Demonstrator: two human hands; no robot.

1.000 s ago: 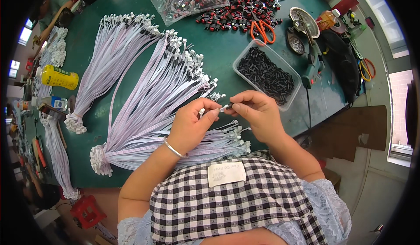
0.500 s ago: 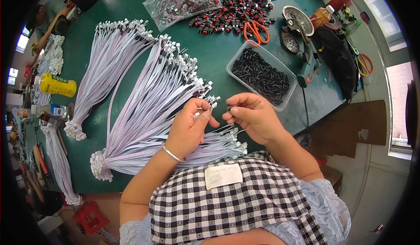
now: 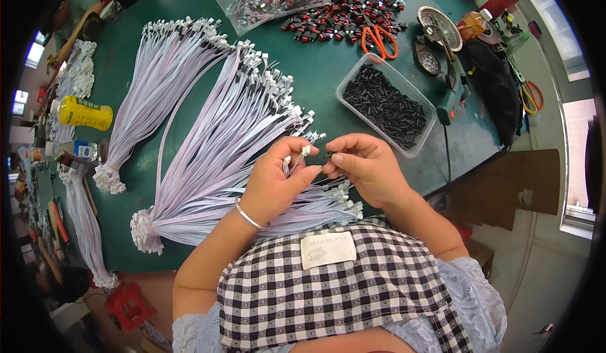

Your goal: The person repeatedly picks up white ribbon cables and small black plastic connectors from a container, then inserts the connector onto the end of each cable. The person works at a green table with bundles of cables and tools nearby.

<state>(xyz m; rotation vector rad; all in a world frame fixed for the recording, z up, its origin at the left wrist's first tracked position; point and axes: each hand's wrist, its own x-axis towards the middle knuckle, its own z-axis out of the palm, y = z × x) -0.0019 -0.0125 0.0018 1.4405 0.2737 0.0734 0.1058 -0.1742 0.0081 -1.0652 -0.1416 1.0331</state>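
Observation:
My left hand (image 3: 278, 175), with a silver bangle on the wrist, is closed around a cable end; white connectors (image 3: 305, 152) stick up between its fingers. Close beside it, my right hand (image 3: 369, 171) pinches a small black tube (image 3: 327, 157) between thumb and forefinger. Its tip is near the left fingertips; whether it touches the cable I cannot tell. Beneath both hands spreads a fanned bundle of pale flat cables (image 3: 208, 145) with white connector ends. Beyond the right hand, a clear plastic box (image 3: 418, 153) holds a heap of short black tubes (image 3: 385, 104).
Another cable bundle (image 3: 158, 82) lies left, beside a yellow bottle (image 3: 85, 113). Farther back are a clear bag (image 3: 268, 0), a pile of red-and-black parts (image 3: 341, 15) and orange-handled scissors (image 3: 380, 42). A green heat tool (image 3: 451, 94) rests right, near a metal dish (image 3: 440, 25).
The left fingers have shifted, so the white connectors now stand up more plainly between them. My right hand keeps its pinch beside them. The whole view has shifted slightly.

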